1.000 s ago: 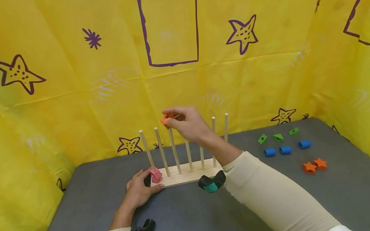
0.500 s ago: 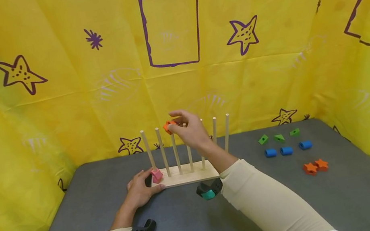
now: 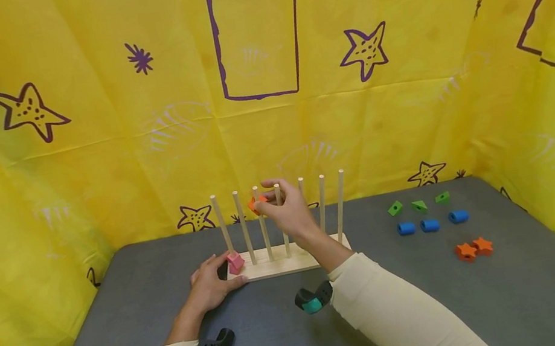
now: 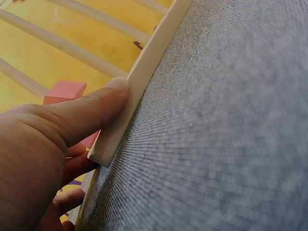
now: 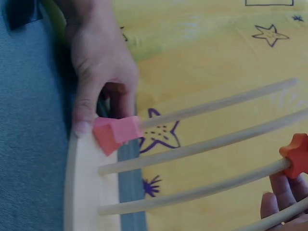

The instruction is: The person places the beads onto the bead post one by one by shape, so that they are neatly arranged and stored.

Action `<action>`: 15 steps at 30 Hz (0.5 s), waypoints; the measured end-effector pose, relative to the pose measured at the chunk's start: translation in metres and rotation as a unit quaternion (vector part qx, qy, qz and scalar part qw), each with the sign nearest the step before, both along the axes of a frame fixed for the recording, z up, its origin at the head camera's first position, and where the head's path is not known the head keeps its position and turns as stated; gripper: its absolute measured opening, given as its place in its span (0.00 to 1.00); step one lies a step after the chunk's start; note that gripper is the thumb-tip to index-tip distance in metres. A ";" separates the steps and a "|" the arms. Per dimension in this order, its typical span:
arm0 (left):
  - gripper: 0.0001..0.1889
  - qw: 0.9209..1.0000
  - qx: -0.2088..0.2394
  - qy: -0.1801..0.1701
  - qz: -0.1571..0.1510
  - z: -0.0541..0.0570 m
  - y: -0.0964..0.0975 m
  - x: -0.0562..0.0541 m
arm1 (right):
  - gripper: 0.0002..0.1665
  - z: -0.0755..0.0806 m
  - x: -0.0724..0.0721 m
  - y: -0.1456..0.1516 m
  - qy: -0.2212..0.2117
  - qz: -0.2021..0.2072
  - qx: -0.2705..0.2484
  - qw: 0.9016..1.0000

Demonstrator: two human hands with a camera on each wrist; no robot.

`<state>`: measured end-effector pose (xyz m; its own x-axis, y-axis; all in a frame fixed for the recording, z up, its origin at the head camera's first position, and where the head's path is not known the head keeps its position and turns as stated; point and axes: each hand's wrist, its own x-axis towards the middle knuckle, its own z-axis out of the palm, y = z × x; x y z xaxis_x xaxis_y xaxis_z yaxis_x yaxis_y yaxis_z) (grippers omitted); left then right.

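reading the head view as a clock centred on the wooden base (image 3: 282, 266), we find the left hand (image 3: 210, 285) at nine o'clock; if its hold loosened, we think the base could slide or tip under a push. it grips that end, thumb against the front edge and fingers behind, beside the pink block (image 3: 235, 263) around the foot of the first peg (image 3: 222, 225). at eleven o'clock, the orange star (image 5: 297, 156) sits around the third peg (image 3: 265, 236), just below its tip; we judge that a tilt could make its hole bind there. the right hand (image 3: 288, 213) pinches it, forearm reaching in from between four and five o'clock, with the fourth peg (image 3: 287, 248) passing between thumb and fingers, so a careless downward push might knock that peg. near three o'clock, green triangles (image 3: 419, 207), blue cylinders (image 3: 430, 226) and loose orange stars (image 3: 466, 252) lie well apart from the base.
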<state>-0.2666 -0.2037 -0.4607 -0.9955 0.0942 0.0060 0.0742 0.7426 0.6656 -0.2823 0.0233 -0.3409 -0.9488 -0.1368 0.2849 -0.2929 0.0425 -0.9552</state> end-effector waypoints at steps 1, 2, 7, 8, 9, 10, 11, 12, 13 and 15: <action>0.46 1.000 0.000 -0.001 0.000 0.000 0.000 0.000 | 0.27 -0.003 0.000 0.000 0.000 -0.003 0.000 1.000; 0.46 1.000 0.001 -0.003 0.001 0.000 0.000 0.000 | 0.27 -0.005 0.000 -0.001 0.002 -0.005 -0.003 1.000; 0.46 1.000 0.002 -0.011 0.007 0.000 0.001 0.000 | 0.26 -0.017 0.002 -0.001 -0.002 -0.006 -0.007 1.000; 0.46 1.000 0.002 -0.012 0.008 0.000 0.001 0.000 | 0.26 -0.020 0.002 -0.001 -0.003 -0.006 -0.007 1.000; 0.46 1.000 0.001 -0.013 0.009 0.000 0.001 0.000 | 0.25 -0.022 0.003 -0.001 -0.004 -0.007 -0.007 1.000; 0.46 1.000 0.002 -0.014 0.010 0.000 0.001 0.000 | 0.26 -0.024 0.003 -0.001 -0.005 -0.009 -0.006 1.000; 0.46 1.000 0.002 -0.015 0.011 0.000 0.001 0.000 | 0.26 -0.027 0.003 -0.001 -0.009 -0.010 -0.005 1.000; 0.46 1.000 0.001 -0.016 0.012 0.000 0.001 0.000 | 0.25 -0.030 0.003 -0.002 -0.012 -0.011 -0.004 1.000; 0.46 1.000 0.002 -0.016 0.013 0.000 0.001 0.000 | 0.25 -0.032 0.003 -0.002 -0.016 -0.011 -0.003 1.000; 0.46 1.000 0.001 -0.015 0.013 0.000 0.001 0.000 | 0.25 -0.037 0.002 -0.002 -0.021 -0.011 0.001 1.000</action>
<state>-0.2669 -0.2023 -0.4604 -0.9974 0.0681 -0.0231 0.0351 0.7422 0.6693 -0.2802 0.0214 -0.3778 -0.9627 -0.1166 0.2440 -0.2511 0.0499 -0.9667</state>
